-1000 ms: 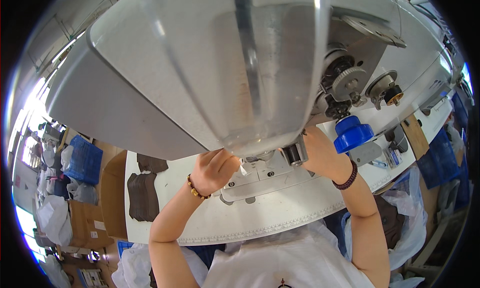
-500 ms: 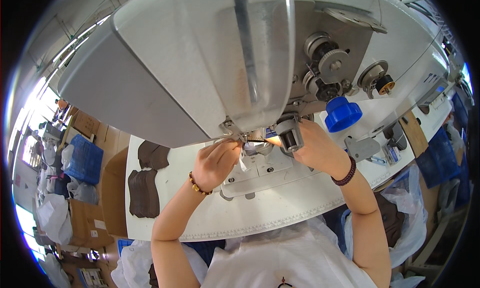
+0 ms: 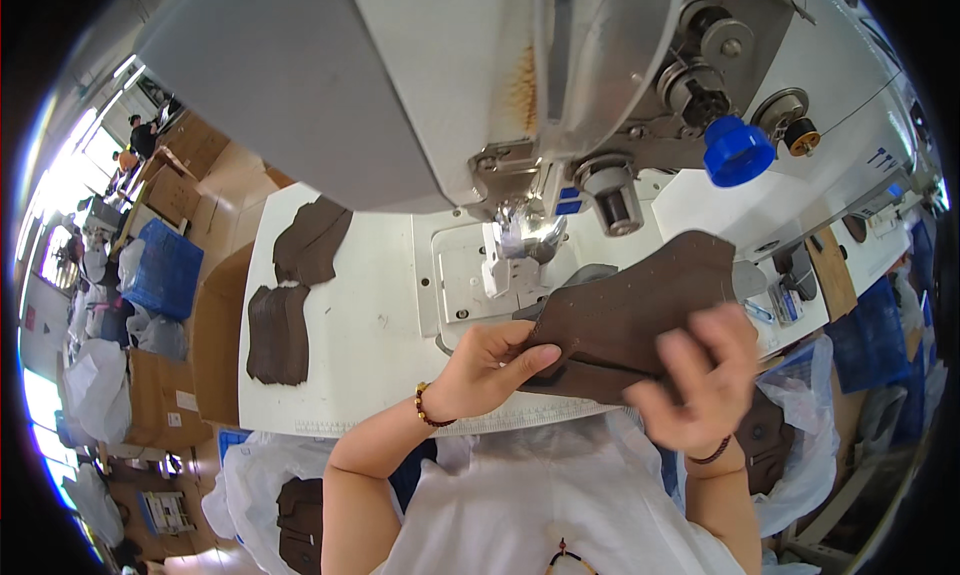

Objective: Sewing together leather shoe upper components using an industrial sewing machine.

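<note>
My left hand [image 3: 490, 369] pinches the left edge of a brown, leather-like cut piece [image 3: 625, 300] between thumb and fingers. The piece is held tilted in front of the sewing machine, and a dark slit or fold runs along its lower part. Over its lower right side is my right hand [image 3: 700, 380], blurred, with fingers spread; whether it touches the piece is unclear. Beyond the hands stands the machine's needle area [image 3: 525, 230], above a white bed plate [image 3: 455, 275].
Two stacks of brown pieces, an upper [image 3: 312, 240] and a lower [image 3: 278, 335], lie on the white table [image 3: 350, 375] at left. The grey machine head [image 3: 300, 85] overhangs the far side, with a blue knob [image 3: 738, 151] at right. Plastic bags holding brown pieces [image 3: 765, 440] sit by my sides.
Both hands have come away from the needle area toward me, the right one lower. The brown piece is now spread out in view in my left hand. The view has shifted.
</note>
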